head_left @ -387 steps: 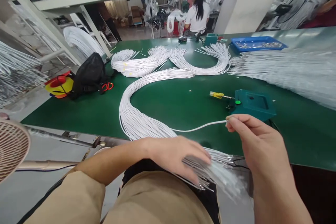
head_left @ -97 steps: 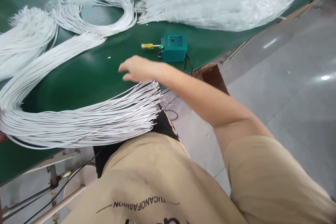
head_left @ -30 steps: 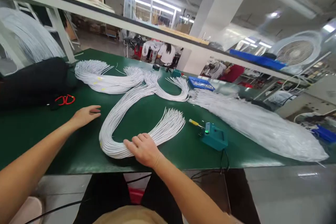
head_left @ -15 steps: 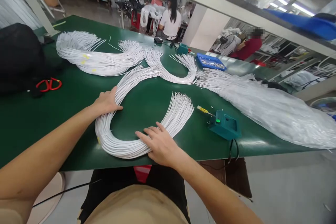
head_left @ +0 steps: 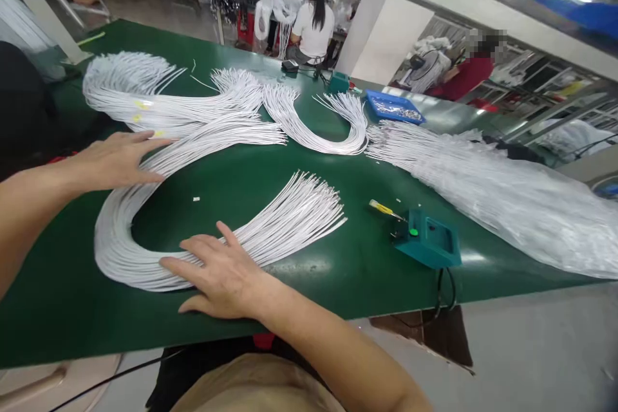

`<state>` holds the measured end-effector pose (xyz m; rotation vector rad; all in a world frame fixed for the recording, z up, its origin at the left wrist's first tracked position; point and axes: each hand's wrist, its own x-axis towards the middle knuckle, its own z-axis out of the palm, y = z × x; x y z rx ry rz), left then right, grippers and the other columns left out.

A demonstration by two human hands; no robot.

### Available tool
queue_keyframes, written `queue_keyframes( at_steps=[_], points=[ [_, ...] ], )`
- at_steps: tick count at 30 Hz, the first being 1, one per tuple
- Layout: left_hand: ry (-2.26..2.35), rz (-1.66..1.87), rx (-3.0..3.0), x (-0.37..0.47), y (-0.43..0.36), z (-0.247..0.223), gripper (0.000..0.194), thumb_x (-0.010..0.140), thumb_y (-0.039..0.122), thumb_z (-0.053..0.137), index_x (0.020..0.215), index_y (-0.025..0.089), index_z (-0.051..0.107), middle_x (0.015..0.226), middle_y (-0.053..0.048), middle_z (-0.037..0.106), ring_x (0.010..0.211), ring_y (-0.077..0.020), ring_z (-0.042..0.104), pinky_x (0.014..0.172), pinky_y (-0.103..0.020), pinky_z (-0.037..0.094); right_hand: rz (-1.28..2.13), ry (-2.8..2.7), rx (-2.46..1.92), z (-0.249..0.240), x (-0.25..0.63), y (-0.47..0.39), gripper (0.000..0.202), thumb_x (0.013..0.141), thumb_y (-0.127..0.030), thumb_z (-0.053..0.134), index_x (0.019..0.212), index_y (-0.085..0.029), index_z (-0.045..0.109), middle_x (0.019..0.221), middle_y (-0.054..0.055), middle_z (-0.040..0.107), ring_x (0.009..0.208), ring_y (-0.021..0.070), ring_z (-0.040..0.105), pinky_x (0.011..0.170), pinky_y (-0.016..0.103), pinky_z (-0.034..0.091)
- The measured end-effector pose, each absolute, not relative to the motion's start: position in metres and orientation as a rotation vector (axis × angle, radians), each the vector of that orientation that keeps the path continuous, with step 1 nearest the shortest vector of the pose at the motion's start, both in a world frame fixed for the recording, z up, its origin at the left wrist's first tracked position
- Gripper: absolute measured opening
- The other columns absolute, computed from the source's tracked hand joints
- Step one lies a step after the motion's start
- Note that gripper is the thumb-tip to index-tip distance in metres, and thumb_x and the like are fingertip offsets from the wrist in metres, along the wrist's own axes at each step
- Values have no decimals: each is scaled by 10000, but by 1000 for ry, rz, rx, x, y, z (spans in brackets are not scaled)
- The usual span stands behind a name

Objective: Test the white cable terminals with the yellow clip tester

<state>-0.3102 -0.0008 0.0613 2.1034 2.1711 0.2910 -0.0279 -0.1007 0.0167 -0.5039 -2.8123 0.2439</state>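
Observation:
A thick bundle of white cables (head_left: 118, 232) lies in a U shape on the green table (head_left: 367, 270), its near ends fanned out to the right. My left hand (head_left: 118, 158) is over the upper left part of the bundle, fingers and thumb spread. On the lower stretch rests my right hand (head_left: 217, 270), fingers apart, palm down. Neither hand is closed round the cables. The far ends of this bundle reach toward another white cable bundle (head_left: 174, 106) with yellow marks, just behind it.
To the right stands a teal device (head_left: 427, 238) with a yellow-handled tool (head_left: 383, 208) beside it. Farther back are a smaller curved cable bundle (head_left: 323, 138), a blue tray (head_left: 396, 108) of small parts and plastic-wrapped cables (head_left: 492, 180). Two people sit beyond the table.
Both hands and the cable bundle have shifted left along the table. The bundle's bend is now wider, and its near ends point more to the right. My left hand's fingers have spread more.

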Motion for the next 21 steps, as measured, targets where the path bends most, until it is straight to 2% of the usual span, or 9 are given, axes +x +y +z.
queue_keyframes(
  at_steps=[1,3,5,7,9,11,14,18,21],
  points=[
    [2160,183,2154,-312,-6,60,623,904,476,489,1421,129,480,1542,-114,399,1392,-387,375,1091,-576,312,258,-2780,-534,19,-22,-98,536,933,-450,532,1400,-207,429,1430,114,498,1340,228,403,1194,521,182],
    [2075,181,2188,-309,-21,58,643,920,498,451,1433,110,444,1501,-115,453,1354,-320,452,1093,-483,359,259,-2701,-683,25,7,-86,467,953,-375,508,1381,-194,460,1427,117,516,1348,209,424,1212,518,159],
    [1996,259,2079,-300,-41,54,620,894,527,495,1405,177,483,1434,-54,551,1288,-281,534,1081,-446,395,202,-2610,-933,31,53,-67,466,946,-337,518,1386,-191,473,1433,129,520,1355,216,440,1216,523,165],
    [1782,176,1993,-283,-66,48,635,872,571,526,1411,237,485,1439,-23,558,1312,-257,525,1098,-419,397,70,-2496,-1233,35,112,-47,484,924,-335,548,1388,-207,492,1433,138,524,1364,253,446,1194,544,228],
    [1592,46,2013,-260,-92,36,678,865,587,527,1453,263,436,1496,-26,499,1339,-239,507,1105,-394,410,-88,-2406,-1543,40,175,-29,579,875,-387,612,1409,-200,487,1474,166,475,1381,305,429,1161,558,283],
    [1486,-10,2112,-235,-114,21,767,843,555,584,1512,269,340,1546,-41,429,1369,-241,475,1116,-386,414,-218,-2365,-1856,44,233,-18,763,795,-463,690,1461,-190,436,1555,196,352,1444,390,315,1133,617,281],
    [1507,87,2339,-197,-131,0,963,747,445,735,1546,205,255,1527,-101,450,1374,-297,457,1110,-426,426,-161,-2352,-2284,48,299,-10,1007,711,-538,744,1545,-202,291,1621,215,180,1479,465,166,1084,662,301],
    [1578,46,2473,-161,-119,-7,964,688,398,808,1483,88,360,1428,-189,539,1251,-353,548,983,-458,510,30,-2461,-2404,48,336,-8,892,831,-494,650,1567,-215,230,1601,216,247,1444,404,308,1053,527,358],
    [1575,-54,2475,-146,-102,-1,1009,652,440,832,1463,42,384,1384,-212,567,1213,-357,563,941,-454,526,-70,-2569,-2369,46,338,-9,986,742,-443,759,1561,-229,253,1580,223,286,1409,409,351,1049,530,347]
  ],
)
